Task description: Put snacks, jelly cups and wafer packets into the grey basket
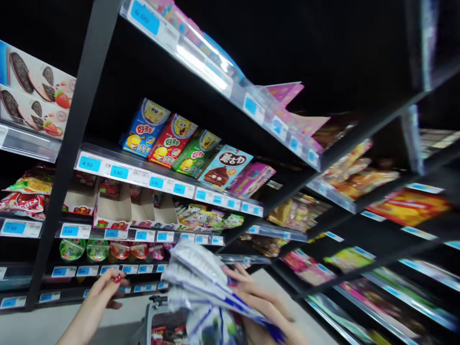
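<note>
My left hand [102,290] hangs in front of the low shelves with nothing visible in its grip. Its fingers are loosely bent and apart, and a small red spot shows at one fingertip. My right hand [264,302] grips several white and blue plastic snack bags [201,273], fanned out and blurred by motion. Below the bags, partly hidden by them, is a grey-rimmed container [146,326] with red and dark packets [167,335] inside.
Black shelves rise ahead and to the right. Colourful snack boxes [172,139] stand on the middle shelf, above cardboard trays [113,206] and round lidded cups [97,250]. Cookie boxes [36,91] sit at left, beyond a black post [77,110]. Bagged snacks [409,206] fill the right shelves.
</note>
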A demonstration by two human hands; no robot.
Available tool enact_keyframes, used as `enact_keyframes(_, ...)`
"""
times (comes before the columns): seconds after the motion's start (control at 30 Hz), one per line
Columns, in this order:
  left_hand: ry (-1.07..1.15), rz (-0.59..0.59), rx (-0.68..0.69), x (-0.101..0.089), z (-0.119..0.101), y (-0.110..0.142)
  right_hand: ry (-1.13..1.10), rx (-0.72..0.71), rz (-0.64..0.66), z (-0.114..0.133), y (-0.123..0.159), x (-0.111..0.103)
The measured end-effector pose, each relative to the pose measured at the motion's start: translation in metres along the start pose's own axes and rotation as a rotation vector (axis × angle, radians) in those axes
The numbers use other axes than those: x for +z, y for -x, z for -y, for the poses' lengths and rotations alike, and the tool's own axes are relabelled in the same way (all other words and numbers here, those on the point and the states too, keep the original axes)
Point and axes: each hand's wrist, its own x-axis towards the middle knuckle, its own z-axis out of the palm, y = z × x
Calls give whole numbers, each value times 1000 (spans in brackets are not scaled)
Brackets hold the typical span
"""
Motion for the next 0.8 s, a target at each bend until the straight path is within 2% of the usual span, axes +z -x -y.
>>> enact_keyframes(0.07, 78, 65, 93, 2, -7, 8, -104, 38, 252, 24, 1, -15)
enact_keyframes(0.13, 148, 270, 133, 6, -16, 19, -184, 52, 444, 46, 5, -19)
enact_keyframes(0.23, 77, 635, 17, 12, -27, 36, -230, 105, 588, 69, 13, -5)
enact_keyframes(0.27, 50, 698, -39, 15, -28, 40, -230, 145, 609, 74, 15, 1)
enact_keyframes(0.3, 48, 712, -88, 19, -28, 43, -222, 196, 621, 77, 15, 7)
enact_keyframes(0.43, 235, 557, -324, 37, -2, 52, -107, 337, 661, 76, 8, 24)
enact_keyframes(0.57, 498, 430, -506, 55, 42, 59, 45, 278, 857, 67, -1, 37)
enact_keyframes(0.67, 670, 346, -615, 62, 62, 60, 158, 295, 955, 62, 1, 53)
enact_keyframes(0.73, 745, 276, -660, 63, 67, 60, 189, 345, 951, 60, 5, 63)
enact_keyframes(0.8, 777, 242, -683, 61, 68, 58, 159, 408, 885, 60, 10, 68)
